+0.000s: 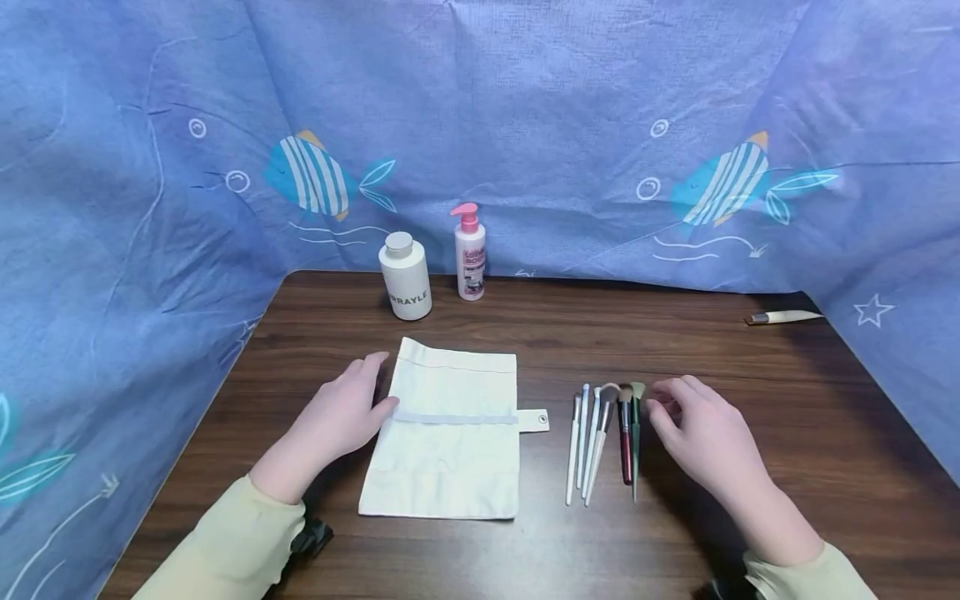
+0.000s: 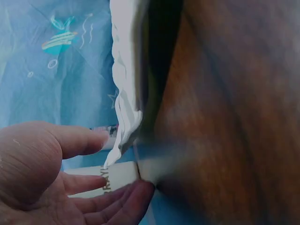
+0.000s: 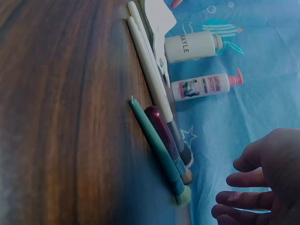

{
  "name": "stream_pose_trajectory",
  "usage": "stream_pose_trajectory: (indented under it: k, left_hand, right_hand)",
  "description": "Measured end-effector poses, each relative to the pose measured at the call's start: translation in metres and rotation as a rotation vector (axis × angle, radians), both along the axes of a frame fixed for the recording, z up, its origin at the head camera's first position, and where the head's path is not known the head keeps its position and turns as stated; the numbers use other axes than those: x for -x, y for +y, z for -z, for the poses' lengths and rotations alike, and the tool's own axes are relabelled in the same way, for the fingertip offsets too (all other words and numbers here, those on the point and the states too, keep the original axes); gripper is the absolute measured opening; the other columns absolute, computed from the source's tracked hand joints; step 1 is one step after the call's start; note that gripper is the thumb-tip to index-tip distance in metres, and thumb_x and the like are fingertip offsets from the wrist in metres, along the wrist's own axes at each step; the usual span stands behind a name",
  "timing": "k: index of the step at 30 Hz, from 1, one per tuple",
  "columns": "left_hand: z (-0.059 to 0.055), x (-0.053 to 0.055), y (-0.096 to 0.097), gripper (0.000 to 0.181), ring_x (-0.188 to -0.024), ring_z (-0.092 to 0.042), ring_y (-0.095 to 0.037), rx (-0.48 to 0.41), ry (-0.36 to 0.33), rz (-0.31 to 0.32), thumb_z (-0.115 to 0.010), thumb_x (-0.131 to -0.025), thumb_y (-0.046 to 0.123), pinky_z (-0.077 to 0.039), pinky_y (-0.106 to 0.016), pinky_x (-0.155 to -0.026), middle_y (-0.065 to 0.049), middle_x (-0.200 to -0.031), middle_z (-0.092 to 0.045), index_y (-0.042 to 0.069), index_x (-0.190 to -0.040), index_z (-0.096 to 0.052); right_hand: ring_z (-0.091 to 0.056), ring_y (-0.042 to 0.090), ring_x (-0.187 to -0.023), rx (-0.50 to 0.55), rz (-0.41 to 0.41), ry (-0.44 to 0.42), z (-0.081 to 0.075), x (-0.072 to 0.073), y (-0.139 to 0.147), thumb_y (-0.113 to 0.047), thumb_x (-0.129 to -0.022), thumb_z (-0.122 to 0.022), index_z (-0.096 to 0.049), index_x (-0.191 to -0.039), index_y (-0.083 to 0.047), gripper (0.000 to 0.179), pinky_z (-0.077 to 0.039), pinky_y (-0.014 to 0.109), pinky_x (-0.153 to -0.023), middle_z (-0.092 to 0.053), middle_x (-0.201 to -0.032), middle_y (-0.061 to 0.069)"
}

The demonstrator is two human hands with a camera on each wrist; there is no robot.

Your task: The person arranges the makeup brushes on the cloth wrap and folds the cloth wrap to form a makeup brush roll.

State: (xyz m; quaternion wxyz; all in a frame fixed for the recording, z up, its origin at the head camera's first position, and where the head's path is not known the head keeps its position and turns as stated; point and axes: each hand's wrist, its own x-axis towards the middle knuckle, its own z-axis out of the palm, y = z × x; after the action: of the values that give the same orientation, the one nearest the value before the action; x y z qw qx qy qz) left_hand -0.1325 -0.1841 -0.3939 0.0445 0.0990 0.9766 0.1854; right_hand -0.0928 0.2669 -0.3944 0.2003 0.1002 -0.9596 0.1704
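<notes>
A white cloth brush roll (image 1: 450,467) lies spread on the table, with a grey band across its middle and a snap tab (image 1: 533,421) at its right side. At its left edge is my left hand (image 1: 341,417), fingers relaxed and thumb tip overlapping the cloth. Right of the roll lies a row of makeup brushes: several with white handles (image 1: 582,442), a dark red one (image 1: 626,442) and a green one (image 1: 635,442). My right hand (image 1: 701,429) hovers just right of the green brush, its fingers loosely bent around nothing; the right wrist view shows the same green brush (image 3: 154,140).
Behind the roll stand a white bottle (image 1: 406,279) and a pink-topped pump bottle (image 1: 471,258). One pale-handled brush (image 1: 783,317) lies at the table's far right corner. A blue fish-print cloth (image 1: 555,150) hangs around the back and sides of the wooden table (image 1: 600,550).
</notes>
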Motion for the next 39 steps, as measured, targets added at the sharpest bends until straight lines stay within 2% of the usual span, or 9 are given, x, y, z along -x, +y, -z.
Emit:
stream_pose_trajectory:
  k: [3,6,10,16,19,23,29,36,39]
  left_hand:
    - [0.002,0.006,0.000,0.066,-0.098,-0.067,-0.030,-0.032,-0.043,0.002,-0.065,-0.100,0.025,-0.055,-0.051,-0.086,-0.015,-0.116,-0.066,-0.003,-0.153,-0.037]
    - [0.003,0.010,-0.001,0.064,-0.075,-0.062,-0.018,-0.073,-0.099,-0.013,-0.061,-0.101,0.022,-0.053,-0.040,-0.073,-0.006,-0.094,-0.063,-0.006,-0.153,-0.036]
    - [0.006,0.013,-0.003,0.063,-0.058,-0.061,-0.012,-0.174,-0.198,-0.016,-0.058,-0.103,0.016,-0.052,-0.032,-0.060,-0.005,-0.086,-0.059,-0.007,-0.155,-0.032]
    - [0.013,0.019,-0.008,0.057,-0.059,-0.063,-0.020,-0.406,-0.349,-0.018,-0.061,-0.101,0.007,-0.059,-0.033,-0.056,-0.010,-0.080,-0.059,0.000,-0.153,-0.038]
    - [0.017,0.022,-0.012,0.053,-0.059,-0.063,-0.021,-0.518,-0.435,-0.004,-0.063,-0.100,0.005,-0.060,-0.035,-0.056,-0.011,-0.076,-0.061,-0.001,-0.147,-0.040]
    - [0.020,0.026,-0.018,0.047,-0.060,-0.065,-0.021,-0.626,-0.529,0.028,-0.064,-0.098,0.006,-0.061,-0.036,-0.057,-0.011,-0.074,-0.065,-0.002,-0.139,-0.042]
    - [0.022,0.030,-0.023,0.042,-0.061,-0.067,-0.022,-0.653,-0.552,0.034,-0.065,-0.099,0.008,-0.061,-0.035,-0.058,-0.011,-0.074,-0.067,-0.001,-0.135,-0.045]
    - [0.026,0.031,-0.026,0.043,-0.061,-0.067,-0.020,-0.686,-0.557,0.024,-0.065,-0.099,0.010,-0.061,-0.033,-0.058,-0.010,-0.075,-0.068,-0.001,-0.137,-0.047]
    - [0.028,0.031,-0.027,0.042,-0.061,-0.067,-0.020,-0.694,-0.562,0.019,-0.065,-0.099,0.011,-0.061,-0.033,-0.057,-0.010,-0.075,-0.068,0.000,-0.136,-0.048]
  right_hand:
    - [-0.056,0.014,-0.066,-0.006,-0.012,-0.021,-0.002,0.005,-0.003,-0.012,-0.089,-0.072,-0.074,-0.097,-0.009,0.008,-0.045,0.036,-0.058,-0.062,-0.079,-0.002]
    - [-0.050,0.012,-0.064,-0.001,-0.025,-0.043,-0.003,0.010,-0.006,-0.010,-0.089,-0.071,-0.073,-0.094,-0.011,0.005,-0.040,0.032,-0.056,-0.058,-0.076,-0.004]
    - [-0.051,0.013,-0.063,0.009,-0.033,-0.090,-0.003,0.015,-0.009,-0.010,-0.089,-0.069,-0.072,-0.092,-0.012,0.004,-0.041,0.033,-0.057,-0.061,-0.076,-0.003]
    - [-0.052,0.015,-0.063,0.012,-0.052,-0.171,-0.004,0.022,-0.014,-0.014,-0.092,-0.069,-0.071,-0.091,-0.010,0.004,-0.043,0.034,-0.058,-0.063,-0.075,-0.001]
    - [-0.051,0.015,-0.061,0.022,-0.057,-0.219,-0.005,0.026,-0.018,-0.015,-0.093,-0.070,-0.070,-0.089,-0.011,0.005,-0.043,0.033,-0.057,-0.062,-0.072,-0.003]
    - [-0.050,0.014,-0.059,0.048,-0.060,-0.295,-0.006,0.030,-0.027,-0.017,-0.094,-0.070,-0.070,-0.089,-0.012,0.007,-0.041,0.032,-0.056,-0.059,-0.067,-0.004]
    - [-0.049,0.014,-0.058,0.038,-0.065,-0.328,-0.003,0.041,-0.038,-0.017,-0.093,-0.068,-0.070,-0.086,-0.013,0.008,-0.041,0.032,-0.055,-0.059,-0.066,-0.005]
    - [-0.051,0.014,-0.057,0.017,-0.076,-0.427,0.001,0.055,-0.046,-0.017,-0.092,-0.067,-0.070,-0.086,-0.010,0.010,-0.042,0.031,-0.054,-0.062,-0.068,-0.003]
    - [-0.052,0.014,-0.059,-0.003,-0.086,-0.444,0.003,0.058,-0.049,-0.018,-0.091,-0.066,-0.070,-0.085,-0.011,0.010,-0.044,0.032,-0.056,-0.063,-0.069,-0.004]
